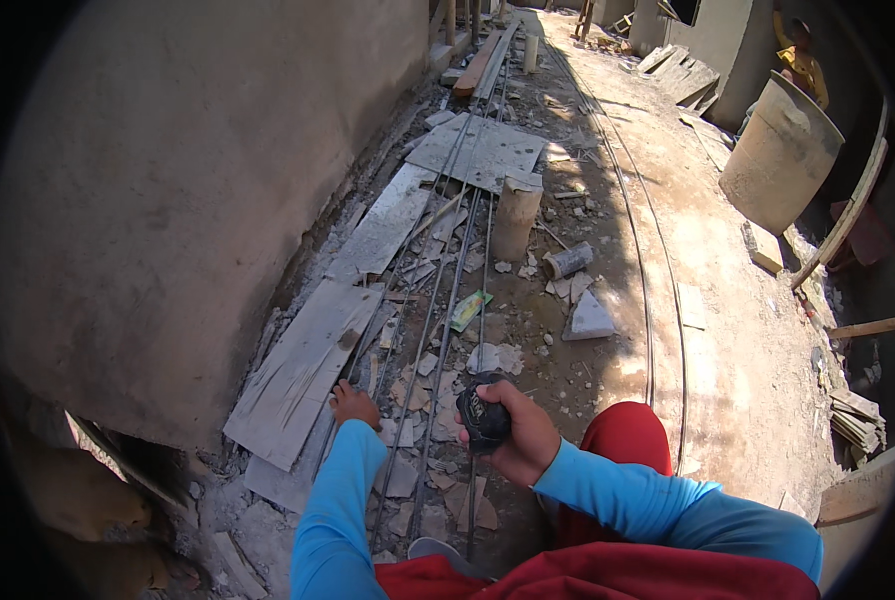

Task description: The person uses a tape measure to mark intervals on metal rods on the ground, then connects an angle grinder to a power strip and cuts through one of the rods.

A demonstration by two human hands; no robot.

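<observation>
A black tape measure sits in my right hand, the fingers wrapped round its case above the ground. Low on the left, my left hand is closed at a thin steel bar, beside the edge of a grey-white board. Its fingertips are partly hidden, and I cannot see any tape blade between the hands. Several more long steel bars run away from me over rubble, passing beneath my hands.
A plastered wall rises on the left. Ahead stand a short round post and a fallen cylinder. Two long bars curve along the right-hand ground. A large drum stands far right, with a person in yellow behind it.
</observation>
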